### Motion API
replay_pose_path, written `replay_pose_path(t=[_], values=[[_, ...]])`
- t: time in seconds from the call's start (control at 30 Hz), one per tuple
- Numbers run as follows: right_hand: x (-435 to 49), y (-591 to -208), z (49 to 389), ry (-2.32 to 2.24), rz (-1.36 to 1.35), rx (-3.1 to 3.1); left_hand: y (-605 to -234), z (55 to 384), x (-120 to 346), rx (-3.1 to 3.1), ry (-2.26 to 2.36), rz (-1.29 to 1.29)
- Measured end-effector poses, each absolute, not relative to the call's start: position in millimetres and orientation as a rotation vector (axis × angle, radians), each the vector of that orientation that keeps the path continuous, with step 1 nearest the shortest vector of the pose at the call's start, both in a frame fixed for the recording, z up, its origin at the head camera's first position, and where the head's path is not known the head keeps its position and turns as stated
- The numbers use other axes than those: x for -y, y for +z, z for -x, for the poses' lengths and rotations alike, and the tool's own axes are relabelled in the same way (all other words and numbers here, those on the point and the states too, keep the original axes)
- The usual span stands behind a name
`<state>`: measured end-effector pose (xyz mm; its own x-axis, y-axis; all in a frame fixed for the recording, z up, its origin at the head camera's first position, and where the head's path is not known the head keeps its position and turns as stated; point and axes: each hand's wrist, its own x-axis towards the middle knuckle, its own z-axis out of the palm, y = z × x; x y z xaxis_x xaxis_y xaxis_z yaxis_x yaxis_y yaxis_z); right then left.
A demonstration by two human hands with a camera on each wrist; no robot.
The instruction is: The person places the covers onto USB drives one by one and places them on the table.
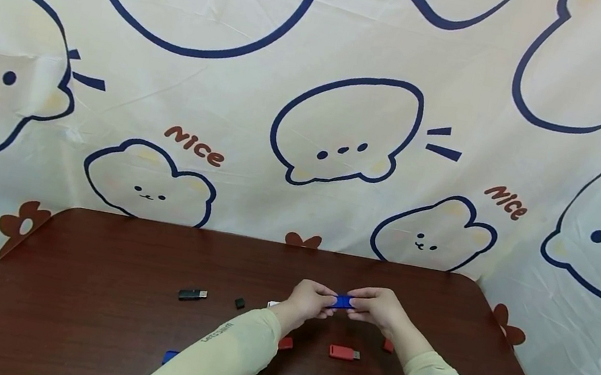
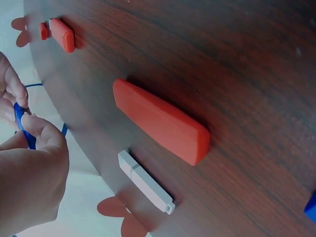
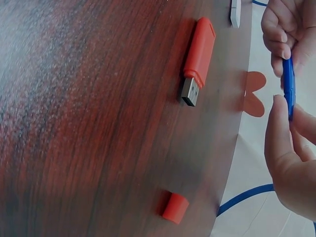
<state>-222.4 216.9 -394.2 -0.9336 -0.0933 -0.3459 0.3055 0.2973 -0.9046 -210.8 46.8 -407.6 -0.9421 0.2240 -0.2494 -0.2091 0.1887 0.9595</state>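
Note:
Both hands hold a small blue USB stick (image 1: 342, 302) between them, lifted above the table. The left hand (image 1: 307, 299) pinches one end with thumb and fingers. At the other end the right hand (image 1: 378, 308) pinches it likewise. In the right wrist view a seam crosses the blue stick (image 3: 289, 86) near its middle, the two parts lying in line. Below the hands lies a red USB stick (image 3: 200, 52) with its metal plug bare, and a loose red cap (image 3: 176, 208) sits apart from it. The left wrist view shows a red stick (image 2: 160, 121) beside a white USB stick (image 2: 145, 182).
On the brown table (image 1: 91, 311), a black USB stick (image 1: 192, 294) with bare plug lies left of a small black cap (image 1: 240, 303). Another blue piece (image 1: 170, 357) shows partly behind the left sleeve. A patterned cloth (image 1: 237, 203) hangs along the table's back and sides.

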Motion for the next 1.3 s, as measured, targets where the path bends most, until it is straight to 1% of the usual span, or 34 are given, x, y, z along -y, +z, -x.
replay_pose_path(t=[0.73,1.07,1.3], values=[[-215.5,-396.0,221.8,-1.671,-0.206,-2.247,-406.1,208.8,-47.9,-2.152,1.804,0.037],[-215.5,-396.3,222.7,-1.703,-0.151,-2.229,-404.0,208.4,-48.3,-2.158,1.813,0.038],[-213.8,-394.4,222.4,-1.695,-0.181,-2.243,-404.3,209.7,-48.3,-2.156,1.806,0.052]])
